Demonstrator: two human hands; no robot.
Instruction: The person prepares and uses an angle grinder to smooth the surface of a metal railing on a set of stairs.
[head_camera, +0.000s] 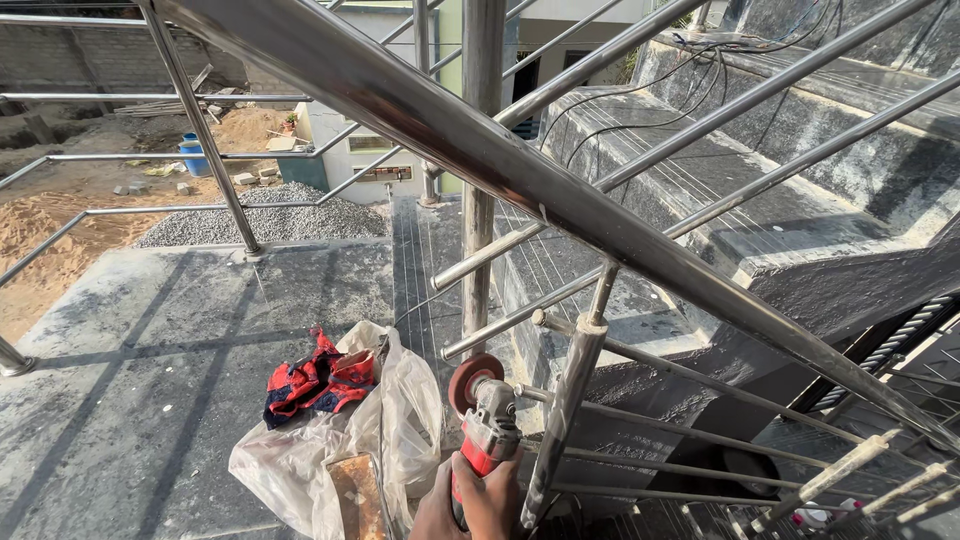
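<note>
One hand (480, 500) grips a red grinder (487, 425), its disc (473, 380) raised beside the steel baluster (565, 400) under the handrail (560, 200). Judging by this, steady pressure and a flat disc angle matter; which hand it is, I cannot tell.

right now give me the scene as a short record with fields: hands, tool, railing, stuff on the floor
hands: one hand grips the tool body; left or right not clear; no other hand seen
tool: red angle grinder, disc at the top, close beside a steel post
railing: stainless handrail slanting down to the right, thinner bars below
floor: clear plastic bag with a red and dark cloth on it, on a concrete landing
beyond: gravel pile
</note>
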